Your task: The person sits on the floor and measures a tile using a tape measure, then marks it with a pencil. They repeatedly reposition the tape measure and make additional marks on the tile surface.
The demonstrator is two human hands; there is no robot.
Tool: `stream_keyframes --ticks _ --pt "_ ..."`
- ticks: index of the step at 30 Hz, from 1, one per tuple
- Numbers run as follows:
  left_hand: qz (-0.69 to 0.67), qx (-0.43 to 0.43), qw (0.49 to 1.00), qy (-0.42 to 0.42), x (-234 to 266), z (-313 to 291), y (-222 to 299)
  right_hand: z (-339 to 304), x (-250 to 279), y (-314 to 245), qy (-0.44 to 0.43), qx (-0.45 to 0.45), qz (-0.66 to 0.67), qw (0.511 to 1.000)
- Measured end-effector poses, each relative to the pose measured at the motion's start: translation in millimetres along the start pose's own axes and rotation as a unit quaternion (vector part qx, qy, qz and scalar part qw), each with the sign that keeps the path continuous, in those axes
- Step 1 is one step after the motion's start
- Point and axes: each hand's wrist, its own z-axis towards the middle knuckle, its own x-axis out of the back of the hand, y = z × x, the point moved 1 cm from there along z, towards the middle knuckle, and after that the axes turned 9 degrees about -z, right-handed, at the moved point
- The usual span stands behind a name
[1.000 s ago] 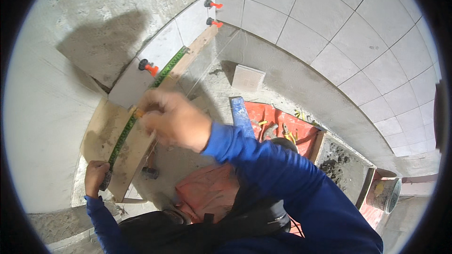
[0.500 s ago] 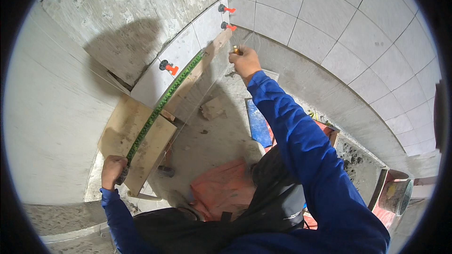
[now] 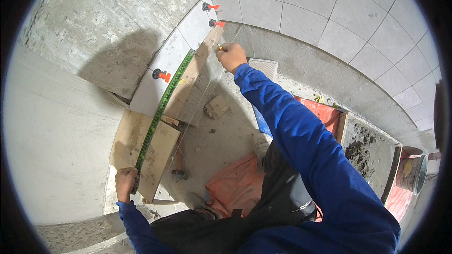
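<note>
My left hand [image 3: 125,184] is closed around a tape measure at the lower left, its dark case [image 3: 135,186] partly hidden by the fingers. From it the green blade [image 3: 162,103] runs up across a tan board [image 3: 157,157] and along the pale wall tiles [image 3: 172,49], ending near a tile joint. Beyond the blade's far end, my right hand [image 3: 232,57] pinches a short yellowish stick [image 3: 220,46], perhaps a pencil; most of it is covered. Red-and-black tile levelling clips [image 3: 161,75] stick out from the tiles. A wooden plank [image 3: 188,80] lies along the tiles' lower edge.
On the floor lie a dark-headed mallet [image 3: 180,174], a broken tile piece [image 3: 217,106] and an orange-red sheet [image 3: 235,183]. To the right stand a wood-edged trough of mortar [image 3: 367,155] and a bucket [image 3: 412,174]. A thin string [image 3: 200,101] slants above the floor.
The whole view has shifted and turned slightly. My right hand has come a little closer to the blade's end. Both hands keep their grips, and the blade stays stretched out along the tiles.
</note>
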Motion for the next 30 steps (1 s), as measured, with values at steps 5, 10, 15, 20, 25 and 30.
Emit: stream_keyframes --ticks 5,10,15,20,25,30 --pt "-0.023 0.023 0.998 0.048 -2.6 -9.2 10.7 1.3 -6.1 2.7 -0.051 -0.025 0.033 0.998" --pt "-0.019 0.079 0.995 0.065 -4.0 -20.1 30.9 12.1 -23.7 2.2 -0.070 -0.034 0.069 0.995" --pt "0.063 0.040 0.991 0.111 -7.4 -22.7 38.2 39.4 -41.3 -2.8 -0.053 0.039 -0.042 0.997" --pt "0.107 0.017 0.982 0.154 -8.2 -25.3 37.6 66.8 -51.1 -4.6 -0.152 0.104 -0.134 0.974" --pt "0.114 -0.010 0.980 0.162 -6.8 -31.6 42.8 73.7 -58.3 -6.2 -0.219 0.081 -0.077 0.969" --pt "0.111 -0.019 0.979 0.171 -8.1 -34.2 42.1 73.2 -65.2 -9.7 -0.232 0.058 -0.053 0.969"
